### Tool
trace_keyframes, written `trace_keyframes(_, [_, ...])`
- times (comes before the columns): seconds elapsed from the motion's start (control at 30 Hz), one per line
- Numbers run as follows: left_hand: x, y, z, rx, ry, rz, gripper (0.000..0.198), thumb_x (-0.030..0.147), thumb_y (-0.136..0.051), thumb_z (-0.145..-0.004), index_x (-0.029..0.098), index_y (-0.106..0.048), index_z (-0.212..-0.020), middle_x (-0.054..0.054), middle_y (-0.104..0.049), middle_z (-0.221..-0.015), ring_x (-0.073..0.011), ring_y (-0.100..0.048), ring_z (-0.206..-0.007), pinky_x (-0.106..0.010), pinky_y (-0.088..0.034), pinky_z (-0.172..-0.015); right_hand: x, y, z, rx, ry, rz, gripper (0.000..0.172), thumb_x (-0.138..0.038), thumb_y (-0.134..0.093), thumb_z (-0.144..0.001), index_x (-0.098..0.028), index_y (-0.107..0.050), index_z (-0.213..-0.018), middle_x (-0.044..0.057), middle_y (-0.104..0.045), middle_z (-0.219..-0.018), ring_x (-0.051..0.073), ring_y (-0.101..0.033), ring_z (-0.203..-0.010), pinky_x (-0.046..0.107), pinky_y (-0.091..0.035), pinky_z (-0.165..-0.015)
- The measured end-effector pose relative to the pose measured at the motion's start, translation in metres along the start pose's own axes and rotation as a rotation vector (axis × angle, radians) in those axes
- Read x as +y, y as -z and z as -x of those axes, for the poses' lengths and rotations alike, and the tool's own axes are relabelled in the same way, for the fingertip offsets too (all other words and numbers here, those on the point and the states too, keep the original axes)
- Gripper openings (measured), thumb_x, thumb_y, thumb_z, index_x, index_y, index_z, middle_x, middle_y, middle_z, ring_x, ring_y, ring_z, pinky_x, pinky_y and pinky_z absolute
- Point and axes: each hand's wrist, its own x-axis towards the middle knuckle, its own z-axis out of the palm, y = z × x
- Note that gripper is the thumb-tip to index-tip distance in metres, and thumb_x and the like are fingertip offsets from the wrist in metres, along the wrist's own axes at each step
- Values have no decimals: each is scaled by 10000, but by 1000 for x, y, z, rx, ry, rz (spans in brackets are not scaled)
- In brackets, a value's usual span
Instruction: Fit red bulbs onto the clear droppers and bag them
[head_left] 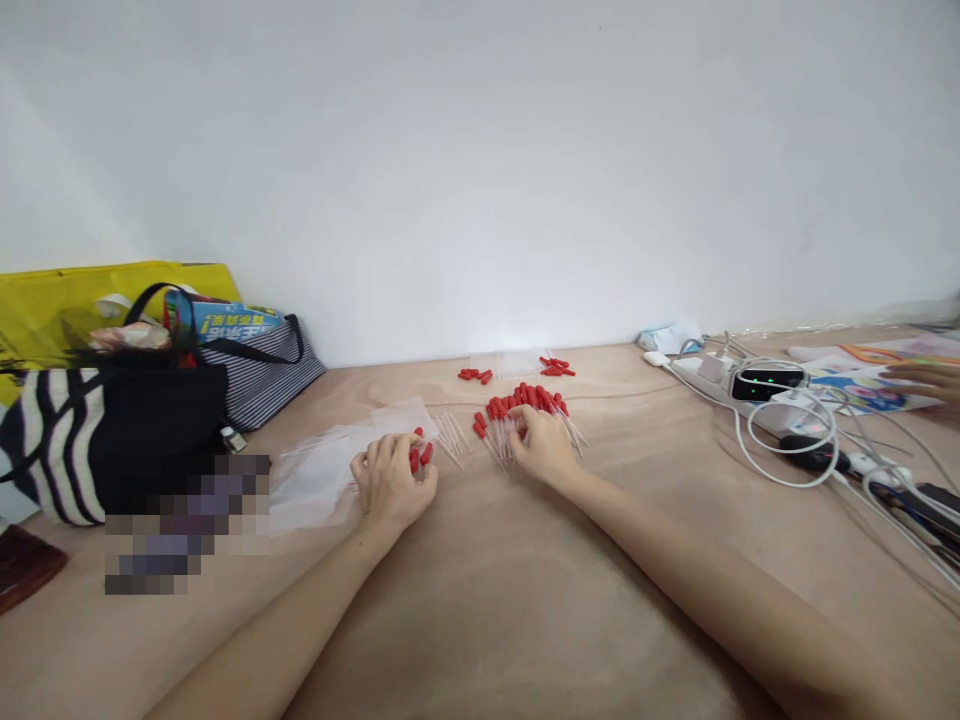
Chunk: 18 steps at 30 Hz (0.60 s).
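Curled over the edge of the clear plastic bags point(315, 475), my left hand point(394, 478) is closed, with a few red caps point(426, 454) showing between thumb and fingers. How far their stems reach under the palm is hidden. Several thin pale sticks point(451, 438) lie just right of it. My right hand point(541, 445) is pinched at the front of a fanned pile of red-capped thin clear tubes point(538, 394); its fingertips seem closed on one tube, partly hidden. A few more red-capped tubes point(480, 425) lie left of these fingers.
Small groups of red caps point(475, 376) and a clear bag point(519, 362) lie near the wall. Bags, including a black-and-white one point(150, 435), stand left. A power strip point(701, 378) with tangled cables point(787, 440) lies right, near another person's hand point(926, 380).
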Motion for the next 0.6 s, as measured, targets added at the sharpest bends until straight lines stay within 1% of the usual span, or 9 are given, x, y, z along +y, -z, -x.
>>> trace_keyframes(0.1, [-7, -3, -3, -27, 17, -57, 170, 275, -521, -677, 194, -589, -811, -81, -593, -889, -282, -489, -884, -420, -290, -779, -22, -13, -13, -68, -34, 110, 257, -216, -437, -763, -162, -531, -996, 59, -648, -802, 198, -567, -822, 298, -295, -712])
trace_keyframes(0.2, [-12, -7, -4, -45, -10, -82, 176, 339, -516, -709, 202, -601, -778, -75, -596, -894, -275, -487, -871, -412, -296, -760, -35, -24, -21, -114, -48, 211, 265, -214, -431, -758, -153, -525, -998, 87, -644, -849, 209, -565, -846, 312, -280, -721])
trace_keyframes(0.3, [-14, -11, -4, -43, -46, -90, 199, 367, -515, -725, 200, -607, -783, -71, -602, -900, -265, -490, -860, -405, -299, -763, -38, -29, -23, -130, -68, 261, 230, -224, -430, -759, -149, -550, -940, 105, -644, -857, 218, -572, -834, 326, -269, -723])
trace_keyframes(0.37, [-14, -13, -5, -44, -46, -79, 196, 364, -517, -727, 197, -610, -769, -70, -609, -893, -264, -494, -860, -411, -296, -771, -37, -30, -23, -132, -69, 266, 207, -225, -428, -762, -146, -567, -892, 109, -647, -842, 220, -576, -822, 332, -264, -724])
trace_keyframes(0.47, [-14, -12, -6, -46, -29, -48, 174, 348, -527, -722, 198, -615, -721, -64, -624, -882, -268, -501, -866, -425, -287, -782, -38, -28, -20, -131, -44, 261, 213, -227, -408, -776, -154, -585, -869, 101, -651, -843, 214, -574, -828, 336, -258, -725])
trace_keyframes(0.6, [-12, -10, -7, -3, -11, -14, 146, 317, -534, -718, 198, -618, -701, -51, -638, -870, -261, -514, -857, -427, -284, -789, -48, -27, -18, -147, 10, 251, 233, -263, -404, -787, -182, -610, -857, 74, -656, -874, 201, -568, -854, 337, -257, -741])
